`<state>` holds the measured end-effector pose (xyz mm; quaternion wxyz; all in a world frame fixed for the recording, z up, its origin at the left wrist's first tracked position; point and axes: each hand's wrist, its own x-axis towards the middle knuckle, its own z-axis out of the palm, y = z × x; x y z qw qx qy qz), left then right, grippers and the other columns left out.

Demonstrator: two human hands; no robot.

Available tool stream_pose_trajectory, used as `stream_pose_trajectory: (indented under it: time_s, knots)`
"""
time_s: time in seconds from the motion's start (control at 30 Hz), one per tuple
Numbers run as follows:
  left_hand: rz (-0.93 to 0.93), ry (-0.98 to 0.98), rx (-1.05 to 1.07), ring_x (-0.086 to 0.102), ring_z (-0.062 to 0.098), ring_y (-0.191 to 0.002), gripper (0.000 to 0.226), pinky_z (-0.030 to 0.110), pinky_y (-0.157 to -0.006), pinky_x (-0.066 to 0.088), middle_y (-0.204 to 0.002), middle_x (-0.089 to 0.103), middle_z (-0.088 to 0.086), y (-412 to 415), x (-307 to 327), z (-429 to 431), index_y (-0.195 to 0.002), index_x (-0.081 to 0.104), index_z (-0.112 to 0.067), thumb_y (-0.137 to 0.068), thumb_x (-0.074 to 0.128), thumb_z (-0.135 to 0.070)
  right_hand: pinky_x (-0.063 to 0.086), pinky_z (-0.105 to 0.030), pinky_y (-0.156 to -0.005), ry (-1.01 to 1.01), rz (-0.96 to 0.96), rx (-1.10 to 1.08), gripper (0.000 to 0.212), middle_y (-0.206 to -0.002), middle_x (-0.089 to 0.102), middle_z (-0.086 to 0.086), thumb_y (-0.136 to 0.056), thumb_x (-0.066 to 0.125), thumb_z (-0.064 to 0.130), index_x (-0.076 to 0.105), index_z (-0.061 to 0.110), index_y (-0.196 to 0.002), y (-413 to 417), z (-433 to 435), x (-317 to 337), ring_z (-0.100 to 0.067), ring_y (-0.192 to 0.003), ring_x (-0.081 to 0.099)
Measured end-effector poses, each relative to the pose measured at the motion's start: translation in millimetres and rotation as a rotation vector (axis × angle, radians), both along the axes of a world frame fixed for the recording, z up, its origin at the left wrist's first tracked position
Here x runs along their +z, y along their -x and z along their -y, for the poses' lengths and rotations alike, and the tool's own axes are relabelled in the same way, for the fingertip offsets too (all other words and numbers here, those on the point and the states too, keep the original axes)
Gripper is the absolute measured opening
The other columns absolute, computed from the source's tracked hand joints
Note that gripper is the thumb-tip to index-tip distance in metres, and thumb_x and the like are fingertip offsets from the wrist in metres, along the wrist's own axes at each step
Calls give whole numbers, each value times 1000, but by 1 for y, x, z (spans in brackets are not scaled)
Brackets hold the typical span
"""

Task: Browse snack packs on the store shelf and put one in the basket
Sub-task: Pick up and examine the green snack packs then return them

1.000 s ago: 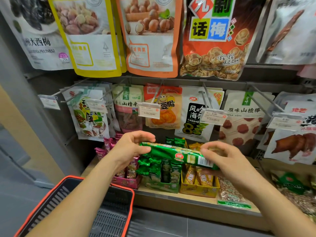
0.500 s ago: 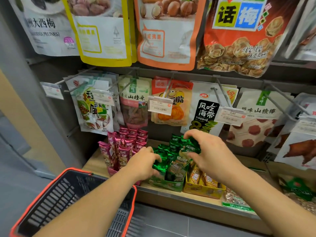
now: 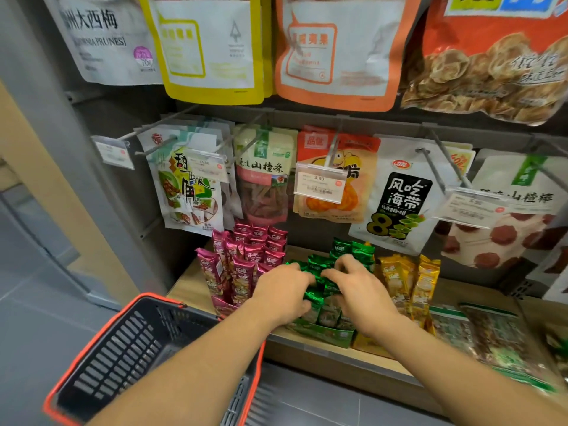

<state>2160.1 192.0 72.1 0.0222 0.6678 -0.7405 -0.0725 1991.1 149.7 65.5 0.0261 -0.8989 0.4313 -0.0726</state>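
Down on the wooden shelf [image 3: 187, 290], my left grip [image 3: 284, 292] and right grip [image 3: 361, 290] lay side by side, fingers curled among the green snack packs [image 3: 353, 250] standing in their box [image 3: 322, 333]; whether either held one I could not tell. The basket [image 3: 123, 348] was below them to the left.

Far up and left of the left hand [image 3: 282, 290], a white bag [image 3: 104, 41] read "大西梅" and "PRUNES", with "70" in a purple circle. Straight above that hand, a green-topped pouch [image 3: 264, 179] read "山楂条". Up between the two hands, a price tag [image 3: 318, 182] showed "3.90". Above the right hand [image 3: 359, 290], a white pouch [image 3: 399, 195] read "风吃海带" over a big "8". Farther right, another pouch [image 3: 528, 179] read "山楂棒". Print on the green packs [image 3: 353, 250] under both hands was too blurred to read.
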Motion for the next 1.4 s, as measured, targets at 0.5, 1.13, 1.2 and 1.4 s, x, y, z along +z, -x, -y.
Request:
stream_pose_trajectory:
  time_s: [0.5, 1.13, 1.2, 1.4]
  knots:
    - [35, 312, -65, 62, 24, -104, 26, 41, -90, 50, -113, 65, 2, -5, 106, -26, -118, 67, -20, -96, 53, -20, 21, -37, -91, -50, 207, -156, 51, -135, 54, 11, -91, 54, 24, 46, 35, -140, 15, -10, -3, -12, -133, 34]
    - [-1713, -109, 62, 69, 22, -95, 35, 27, -76, 56, -112, 70, 12, -15, 141, -74, -116, 70, -10, -85, 66, -27, 51, -20, -66, -758, 677, 63, 29, -97, 66, 6, -80, 74, 45, 56, 35, -100, 60, -82, 122, -4, -75, 64]
    - [-1506, -34, 159, 69, 15, -89, 34, 25, -71, 55, -103, 71, 5, 0, 143, -74, -107, 74, -19, -82, 71, -42, 46, -16, -58, -567, 603, 47, 34, -96, 63, 8, -80, 76, 42, 49, 34, -100, 61, -85, 119, -6, -71, 60]
    - [-1006, 60, 369, 56, 9, -54, 29, 20, -45, 40, -76, 69, 1, 21, 147, -80, -91, 68, -22, -85, 67, -50, 39, -18, -45, -352, 411, 39, 50, -82, 59, 11, -78, 76, 42, 34, 34, -104, 55, -88, 119, -4, -58, 56]
